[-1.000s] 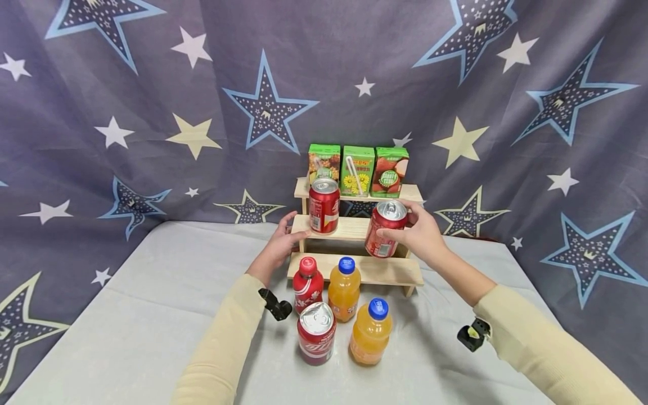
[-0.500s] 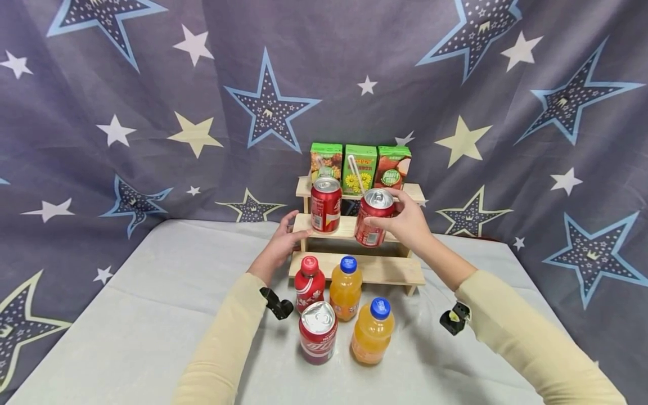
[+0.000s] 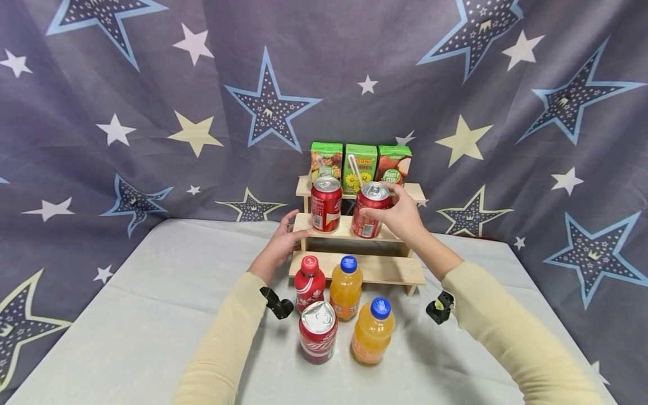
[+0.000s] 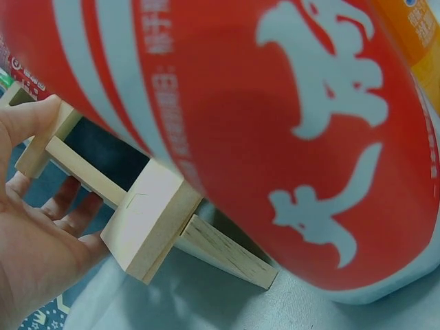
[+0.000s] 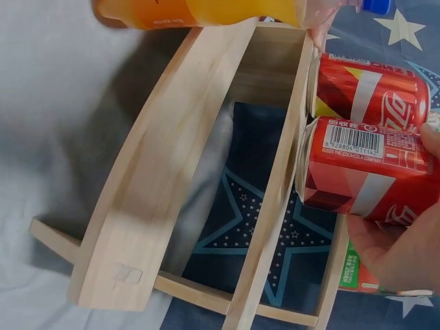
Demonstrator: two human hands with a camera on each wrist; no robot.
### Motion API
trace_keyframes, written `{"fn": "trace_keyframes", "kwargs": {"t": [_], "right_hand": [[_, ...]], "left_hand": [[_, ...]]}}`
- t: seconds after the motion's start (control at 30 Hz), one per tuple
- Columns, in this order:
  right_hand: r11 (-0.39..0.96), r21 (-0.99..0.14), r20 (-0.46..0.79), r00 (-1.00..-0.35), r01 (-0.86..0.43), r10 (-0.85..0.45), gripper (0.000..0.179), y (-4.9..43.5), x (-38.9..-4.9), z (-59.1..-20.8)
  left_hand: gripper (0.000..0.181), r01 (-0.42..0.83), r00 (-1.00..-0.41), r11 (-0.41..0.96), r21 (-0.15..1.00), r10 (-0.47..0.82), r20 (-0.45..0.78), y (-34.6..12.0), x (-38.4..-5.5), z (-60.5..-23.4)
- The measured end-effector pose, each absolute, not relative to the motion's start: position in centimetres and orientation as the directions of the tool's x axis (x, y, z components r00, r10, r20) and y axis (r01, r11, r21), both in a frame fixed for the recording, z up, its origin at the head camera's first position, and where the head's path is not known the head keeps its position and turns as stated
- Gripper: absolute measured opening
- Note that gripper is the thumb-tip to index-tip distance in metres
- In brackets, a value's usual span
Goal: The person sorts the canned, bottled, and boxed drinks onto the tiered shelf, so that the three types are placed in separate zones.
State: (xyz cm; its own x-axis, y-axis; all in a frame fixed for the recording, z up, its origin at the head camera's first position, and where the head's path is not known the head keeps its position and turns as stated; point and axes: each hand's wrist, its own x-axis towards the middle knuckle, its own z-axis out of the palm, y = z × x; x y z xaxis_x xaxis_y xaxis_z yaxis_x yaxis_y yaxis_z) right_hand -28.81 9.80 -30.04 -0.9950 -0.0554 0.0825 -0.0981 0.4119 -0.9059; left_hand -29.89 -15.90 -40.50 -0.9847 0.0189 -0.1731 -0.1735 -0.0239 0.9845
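Observation:
My right hand (image 3: 405,216) holds a red Coke can (image 3: 365,222) between thumb and fingers. The can stands upright at the middle tier of a wooden three-tier rack (image 3: 385,271); in the right wrist view its base (image 5: 309,161) meets the tier's edge. Just left of it, a second Coke can (image 3: 325,208) stands on the same tier. My left hand (image 3: 277,246) grips the rack's left end, thumb on the middle tier and fingers behind it. In the left wrist view a red bottle (image 4: 275,137) hides part of the rack.
Three juice boxes (image 3: 360,163) line the top tier. In front of the rack stand the red bottle (image 3: 309,284), two orange drink bottles (image 3: 346,292) with blue caps and a dark red can (image 3: 318,337). A star-patterned curtain (image 3: 152,169) hangs behind the pale tabletop (image 3: 167,281).
My right hand has carried its can left and back, from in front of the rack's right side to the middle tier beside the other can. The left hand stays on the rack.

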Motion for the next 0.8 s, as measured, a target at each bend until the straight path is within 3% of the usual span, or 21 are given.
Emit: {"fn": "trace_keyframes", "kwargs": {"t": [0.8], "right_hand": [[0.367, -0.928, 0.065, -0.998, -0.070, -0.024, 0.081, 8.3, -30.3, -30.7]], "left_hand": [[0.076, -0.173, -0.985, -0.017, 0.985, 0.017, -0.173, -15.9, -29.8, -40.4]]}}
